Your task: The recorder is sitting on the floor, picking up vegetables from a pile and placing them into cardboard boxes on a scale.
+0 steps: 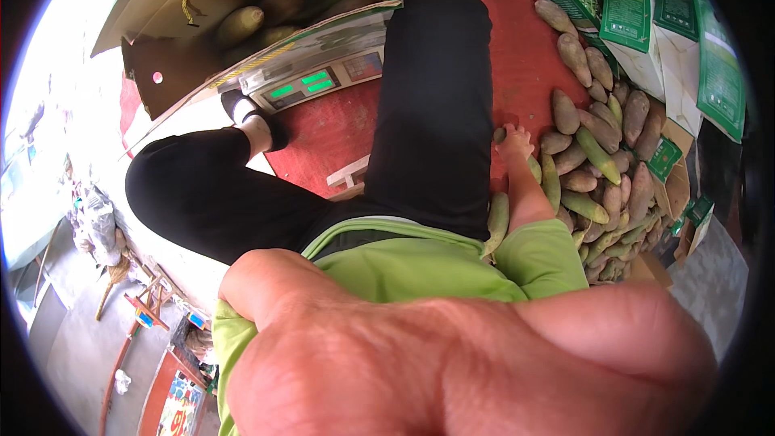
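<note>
Right hand [515, 144]: beside the root vegetables [596, 153], fingers partly bent; whether gripping, cannot tell. Left hand [468, 363]: large in the foreground; finger state, cannot tell. Vegetable heap: red floor covering [525, 56], right side. Handling: best lifted singly, cradled mid-length, against bruising.
</note>
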